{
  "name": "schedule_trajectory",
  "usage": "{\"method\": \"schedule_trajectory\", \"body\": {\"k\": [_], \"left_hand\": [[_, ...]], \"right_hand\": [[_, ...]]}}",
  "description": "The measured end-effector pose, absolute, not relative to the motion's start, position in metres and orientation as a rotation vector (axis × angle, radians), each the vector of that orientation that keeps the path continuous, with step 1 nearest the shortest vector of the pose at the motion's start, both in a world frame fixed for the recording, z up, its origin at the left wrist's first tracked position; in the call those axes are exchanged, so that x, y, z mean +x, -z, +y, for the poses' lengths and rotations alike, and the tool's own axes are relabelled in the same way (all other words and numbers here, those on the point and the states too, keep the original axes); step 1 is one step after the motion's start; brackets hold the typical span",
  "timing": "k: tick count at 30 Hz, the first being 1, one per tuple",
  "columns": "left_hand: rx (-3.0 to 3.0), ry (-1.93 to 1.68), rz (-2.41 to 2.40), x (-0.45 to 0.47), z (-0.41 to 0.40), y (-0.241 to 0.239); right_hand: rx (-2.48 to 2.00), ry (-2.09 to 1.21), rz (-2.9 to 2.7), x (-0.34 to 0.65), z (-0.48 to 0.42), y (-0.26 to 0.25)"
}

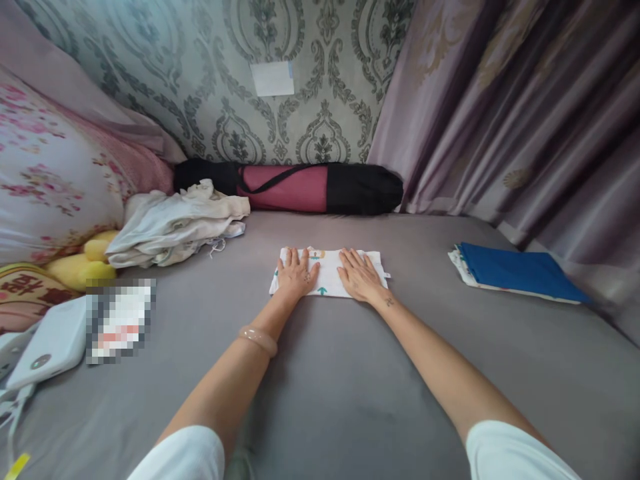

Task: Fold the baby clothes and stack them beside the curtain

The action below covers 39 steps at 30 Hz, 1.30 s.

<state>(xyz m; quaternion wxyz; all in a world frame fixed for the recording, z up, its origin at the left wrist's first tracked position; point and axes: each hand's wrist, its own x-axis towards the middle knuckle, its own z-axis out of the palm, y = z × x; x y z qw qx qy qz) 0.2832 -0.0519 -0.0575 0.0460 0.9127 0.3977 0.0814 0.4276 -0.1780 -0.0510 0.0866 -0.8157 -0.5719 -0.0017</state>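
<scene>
A folded white cloth [327, 272] with small coloured prints lies flat on the grey sheet [330, 373] in front of me. My left hand [296, 270] rests flat on its left part, fingers stretched out. On the right part lies my right hand [361, 272], palm down with the fingers extended. A small white tag sticks out at the cloth's right edge. Both hands press on top of the cloth; neither grips it. The cloth's exact kind cannot be made out.
At right lies a folded blue cloth stack [520, 272]. A pile of crumpled pale clothes [175, 223] sits at left, near a yellow plush toy [80, 269] and a white device with cables [53, 343]. A long black and maroon bag [290, 189] lies along the wall; curtains [450, 120] hang right.
</scene>
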Motion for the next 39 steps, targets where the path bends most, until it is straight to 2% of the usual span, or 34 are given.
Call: {"method": "schedule_trajectory", "body": {"k": [4,10,16,18,22,29,35,39], "left_hand": [[2.806,-0.233,1.147,0.278,-0.047,0.059],[2.82,-0.159,1.084,0.272,-0.04,0.059],[2.985,-0.115,0.889,0.259,-0.031,0.049],[3.033,-0.202,0.902,0.263,-0.037,0.043],[3.028,-0.511,0.901,0.281,-0.06,0.04],[2.901,-0.178,0.887,0.292,-0.069,0.057],[2.922,-0.167,0.85,0.292,-0.063,0.056],[2.961,-0.392,0.989,0.284,-0.059,0.052]], "right_hand": [[-2.452,-0.034,-1.656,0.441,-0.187,0.055],[-2.574,0.074,-1.403,0.444,-0.184,0.066],[-2.567,-0.234,-1.373,0.454,-0.184,0.048],[-2.532,-0.177,-1.368,0.452,-0.184,0.039],[-2.397,0.138,-1.538,0.43,-0.178,0.033],[-2.397,0.016,-1.763,0.41,-0.172,0.058],[-2.396,-0.039,-1.769,0.414,-0.172,0.053],[-2.441,0.064,-1.604,0.422,-0.177,0.044]]}}
